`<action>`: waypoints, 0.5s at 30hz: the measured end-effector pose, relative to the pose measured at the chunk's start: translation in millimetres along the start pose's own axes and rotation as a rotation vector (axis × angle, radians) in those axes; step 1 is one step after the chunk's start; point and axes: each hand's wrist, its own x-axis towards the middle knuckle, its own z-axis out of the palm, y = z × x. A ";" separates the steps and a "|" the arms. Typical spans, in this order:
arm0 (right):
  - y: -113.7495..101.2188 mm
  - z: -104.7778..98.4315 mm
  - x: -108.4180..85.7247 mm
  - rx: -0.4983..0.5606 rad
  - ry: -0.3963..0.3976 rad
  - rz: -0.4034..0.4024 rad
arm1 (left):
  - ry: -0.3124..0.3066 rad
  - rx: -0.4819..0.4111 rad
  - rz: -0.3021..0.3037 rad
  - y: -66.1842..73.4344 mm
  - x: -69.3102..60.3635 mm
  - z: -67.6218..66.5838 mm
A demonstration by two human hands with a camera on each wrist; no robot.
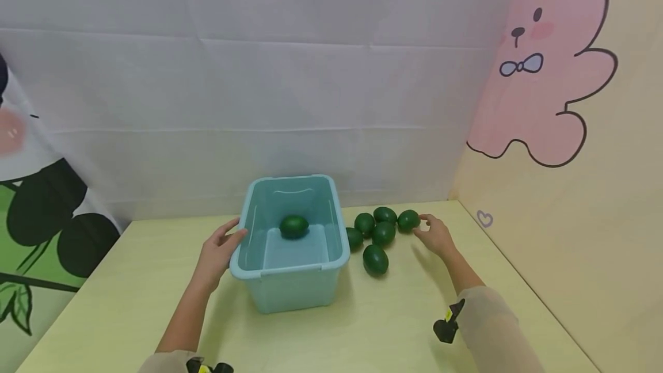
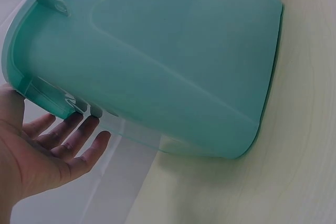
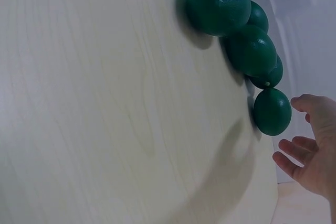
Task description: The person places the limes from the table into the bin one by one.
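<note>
A light blue bin (image 1: pixel 291 289) stands on the table with one green fruit (image 1: pixel 293 227) inside. My left hand (image 1: pixel 214 256) holds the bin's left rim, thumb over the edge and fingers along the outer side; the left wrist view shows the hand (image 2: pixel 47 153) at the rim of the bin (image 2: pixel 173 61). Right of the bin lie several green fruits. At the rightmost fruit (image 1: pixel 408 221) is my right hand (image 1: pixel 436 236), fingers spread. In the right wrist view a small gap shows between the hand (image 3: pixel 315 148) and that fruit (image 3: pixel 272 112).
The nearest loose fruit (image 1: pixel 375 260) lies in front of the group, right of the bin. Behind the pale yellow table (image 1: pixel 383 327) hangs a white cloth (image 1: pixel 331 91). A wall with a pink bear drawing (image 1: pixel 538 91) borders the right side.
</note>
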 end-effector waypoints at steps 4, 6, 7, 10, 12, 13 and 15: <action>-1.1 1.9 2.0 0.002 -0.002 0.000 | 0.002 0.000 0.005 -1.3 1.8 -0.3; -1.0 2.8 3.7 0.000 -0.005 0.006 | 0.003 -0.001 0.007 -2.2 2.5 -0.5; -1.0 3.2 4.5 0.000 -0.007 0.011 | 0.003 0.000 0.005 -2.9 3.1 -0.7; -1.7 4.1 6.5 0.000 -0.017 0.022 | 0.004 -0.002 0.000 -4.8 4.2 -0.9; -2.8 4.9 7.2 -0.002 -0.026 0.028 | 0.004 -0.003 -0.005 -6.1 4.7 -0.9; -3.4 5.3 7.6 -0.004 -0.029 0.031 | 0.004 -0.004 -0.006 -6.7 5.0 -0.8; -4.9 5.9 7.9 -0.006 -0.036 0.033 | 0.002 -0.008 -0.006 -7.6 5.3 -0.5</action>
